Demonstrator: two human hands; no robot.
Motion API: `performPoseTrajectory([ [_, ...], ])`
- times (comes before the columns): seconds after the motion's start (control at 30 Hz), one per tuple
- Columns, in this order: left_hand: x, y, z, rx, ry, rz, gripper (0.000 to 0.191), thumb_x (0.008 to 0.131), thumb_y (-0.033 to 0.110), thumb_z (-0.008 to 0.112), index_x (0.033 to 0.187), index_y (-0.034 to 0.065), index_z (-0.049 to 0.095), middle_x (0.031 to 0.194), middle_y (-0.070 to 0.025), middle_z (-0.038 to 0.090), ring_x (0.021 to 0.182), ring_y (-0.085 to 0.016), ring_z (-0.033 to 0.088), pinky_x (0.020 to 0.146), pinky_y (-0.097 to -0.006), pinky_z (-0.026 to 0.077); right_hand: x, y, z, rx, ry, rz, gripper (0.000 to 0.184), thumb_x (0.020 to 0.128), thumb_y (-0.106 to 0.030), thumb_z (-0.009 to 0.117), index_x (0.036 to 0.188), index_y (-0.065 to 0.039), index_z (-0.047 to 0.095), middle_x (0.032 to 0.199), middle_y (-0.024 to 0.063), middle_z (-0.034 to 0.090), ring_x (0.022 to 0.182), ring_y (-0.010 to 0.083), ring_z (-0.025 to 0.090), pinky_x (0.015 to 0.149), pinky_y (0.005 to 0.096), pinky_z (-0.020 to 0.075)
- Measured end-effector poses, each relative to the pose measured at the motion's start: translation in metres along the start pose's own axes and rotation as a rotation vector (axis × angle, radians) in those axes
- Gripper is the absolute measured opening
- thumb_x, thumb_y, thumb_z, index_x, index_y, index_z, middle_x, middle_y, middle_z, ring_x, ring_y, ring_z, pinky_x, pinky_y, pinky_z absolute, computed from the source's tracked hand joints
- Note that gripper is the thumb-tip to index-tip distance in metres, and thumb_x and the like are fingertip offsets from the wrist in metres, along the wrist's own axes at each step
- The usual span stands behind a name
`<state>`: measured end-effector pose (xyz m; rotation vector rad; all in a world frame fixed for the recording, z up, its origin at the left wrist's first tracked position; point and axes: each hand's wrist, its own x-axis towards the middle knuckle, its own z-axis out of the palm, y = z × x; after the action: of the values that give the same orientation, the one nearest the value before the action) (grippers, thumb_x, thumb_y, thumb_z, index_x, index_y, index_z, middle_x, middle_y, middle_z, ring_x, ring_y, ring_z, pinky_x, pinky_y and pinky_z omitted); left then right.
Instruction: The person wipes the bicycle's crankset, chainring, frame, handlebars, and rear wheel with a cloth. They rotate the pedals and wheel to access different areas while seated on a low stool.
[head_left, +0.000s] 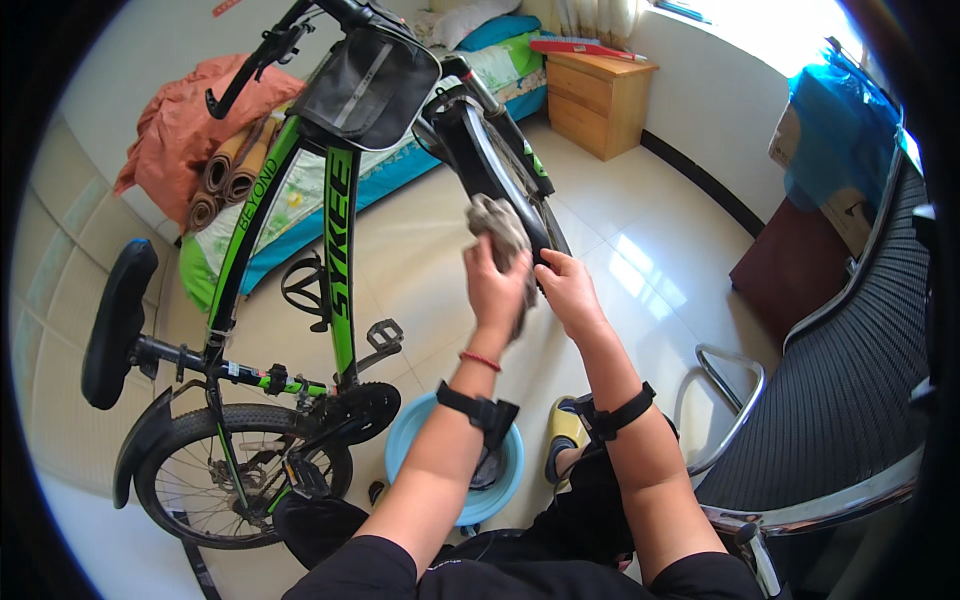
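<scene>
A crumpled grey-brown cloth (501, 221) is in my left hand (495, 289), pressed against the lower part of the black front mudguard (480, 154). My right hand (571, 292) pinches the mudguard's edge near its lower end, with thumb and forefinger at the rim. The mudguard covers the front wheel (551, 225) of a green and black bicycle (341, 255), which stands upright on my left. A black handlebar bag (367, 90) hangs at its front. Below my left forearm sits a light blue plastic basin (405, 435) with dark cloth partly visible inside.
A black ribbed chair (840, 360) with chrome armrest (727, 405) stands close on my right. Behind the bicycle is a bed (300, 202) bearing rolled mats (232, 165) and an orange sack (172, 127). A wooden bedside cabinet (600, 97) stands by the wall, a red-handled brush (581, 49) on top.
</scene>
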<state>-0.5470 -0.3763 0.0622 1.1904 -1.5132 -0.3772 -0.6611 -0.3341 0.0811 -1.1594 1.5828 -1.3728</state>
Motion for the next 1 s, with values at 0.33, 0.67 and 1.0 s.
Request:
performPoseTrajectory([
  [0.33, -0.078, -0.022, -0.081, -1.475, -0.249, -1.081, 0.052, 0.100, 0.041, 0.045, 0.129, 0.0001, 0.058, 0.127, -0.0186, 0.065, 0.111, -0.035, 0.065, 0.101, -0.0460, 0.050, -0.019, -0.014, 0.006, -0.409, 0.182, -0.444, 0.054, 0.092, -0.027, 0.065, 0.136, 0.003, 0.053, 0.137, 0.0225, 0.053, 0.119, 0.0330, 0.058, 0.096, 0.0394, 0.0491],
  [0.67, -0.003, 0.033, -0.176, -0.357, -0.511, -0.136, 0.047, 0.100, 0.024, 0.062, 0.139, 0.0002, 0.048, 0.131, -0.0132, 0.059, 0.119, -0.021, 0.057, 0.102, -0.0323, 0.045, -0.081, -0.085, 0.084, 0.843, -0.512, 0.121, 0.052, 0.102, -0.029, 0.061, 0.144, -0.006, 0.042, 0.131, 0.0099, 0.058, 0.116, 0.0213, 0.059, 0.093, 0.0365, 0.0521],
  [1.0, 0.019, 0.028, -0.354, 0.080, -0.149, 0.233, 0.043, 0.088, 0.003, 0.066, 0.130, 0.0034, 0.060, 0.148, -0.0140, 0.049, 0.136, -0.029, 0.047, 0.113, -0.0404, 0.037, 0.039, -0.266, 0.096, 0.126, 0.030, -0.796, 0.065, 0.088, -0.015, 0.071, 0.147, -0.014, 0.047, 0.131, 0.0111, 0.058, 0.112, 0.0276, 0.061, 0.097, 0.0393, 0.0506],
])
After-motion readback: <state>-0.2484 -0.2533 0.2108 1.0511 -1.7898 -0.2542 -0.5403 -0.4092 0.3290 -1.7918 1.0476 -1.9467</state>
